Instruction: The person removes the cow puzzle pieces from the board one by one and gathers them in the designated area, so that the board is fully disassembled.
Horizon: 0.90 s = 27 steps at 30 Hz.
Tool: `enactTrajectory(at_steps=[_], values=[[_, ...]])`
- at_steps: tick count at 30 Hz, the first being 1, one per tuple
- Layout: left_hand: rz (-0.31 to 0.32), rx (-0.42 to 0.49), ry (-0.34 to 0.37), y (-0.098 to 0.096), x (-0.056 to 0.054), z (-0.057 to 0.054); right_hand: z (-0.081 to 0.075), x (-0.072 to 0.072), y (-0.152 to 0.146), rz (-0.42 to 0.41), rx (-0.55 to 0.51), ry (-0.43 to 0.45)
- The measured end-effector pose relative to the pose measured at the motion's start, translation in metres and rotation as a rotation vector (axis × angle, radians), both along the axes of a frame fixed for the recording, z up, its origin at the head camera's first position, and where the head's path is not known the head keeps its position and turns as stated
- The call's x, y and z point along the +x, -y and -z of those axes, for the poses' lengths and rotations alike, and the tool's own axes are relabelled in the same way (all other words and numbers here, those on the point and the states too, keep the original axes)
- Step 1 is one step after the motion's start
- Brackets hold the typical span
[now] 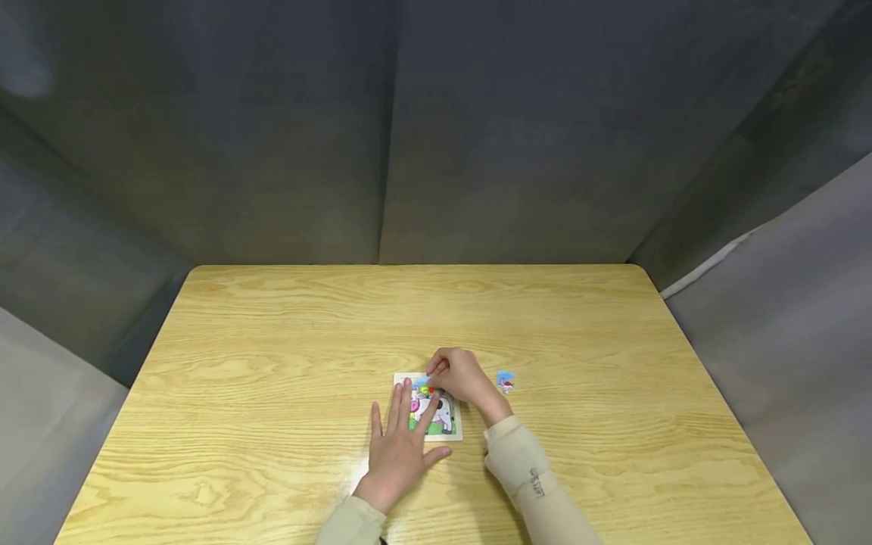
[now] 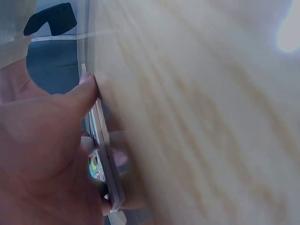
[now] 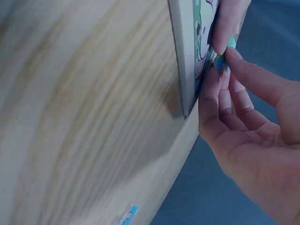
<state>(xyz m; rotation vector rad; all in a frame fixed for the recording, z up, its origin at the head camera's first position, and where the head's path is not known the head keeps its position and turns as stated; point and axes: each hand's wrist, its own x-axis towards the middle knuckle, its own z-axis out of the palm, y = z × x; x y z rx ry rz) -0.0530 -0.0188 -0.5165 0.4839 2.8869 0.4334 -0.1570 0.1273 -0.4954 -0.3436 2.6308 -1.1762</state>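
A jigsaw puzzle board (image 1: 447,437) with a pale border and a cow picture lies on the table. My left hand (image 1: 398,453) is spread over its left and lower part, fingers straight, some resting on the picture. In the left wrist view the board's edge (image 2: 110,171) shows beyond the left palm. At the board's top edge my right hand (image 1: 465,377) pinches a small blue puzzle piece (image 3: 219,62) between thumb and fingertips, close to the picture. The fingers partly hide that piece, and whether it touches the board I cannot tell.
A loose puzzle piece (image 1: 506,381), blue with a red and white figure, lies on the table to the right of the board. The wooden table (image 1: 272,341) runs back to dark curtains (image 1: 272,151), with lighter grey cloth at the sides.
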Motion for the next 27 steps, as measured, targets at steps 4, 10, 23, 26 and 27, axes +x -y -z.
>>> enactTrajectory(at_steps=[4, 10, 23, 26, 27], values=[[-0.003, -0.006, 0.006, 0.0, 0.0, -0.001, 0.004, 0.0, -0.003, -0.001, -0.07, 0.03], [0.0, -0.004, 0.003, -0.001, 0.001, -0.003, 0.007, 0.001, -0.007, -0.019, -0.152, 0.035], [0.003, 0.01, -0.031, -0.002, 0.0, 0.0, 0.005, -0.001, -0.022, 0.05, -0.202, 0.026], [0.003, 0.003, -0.045, -0.002, -0.001, 0.001, 0.0, -0.001, -0.032, 0.072, -0.202, 0.031], [0.003, 0.002, -0.049, -0.002, -0.001, 0.001, -0.001, -0.001, -0.035, 0.078, -0.198, 0.032]])
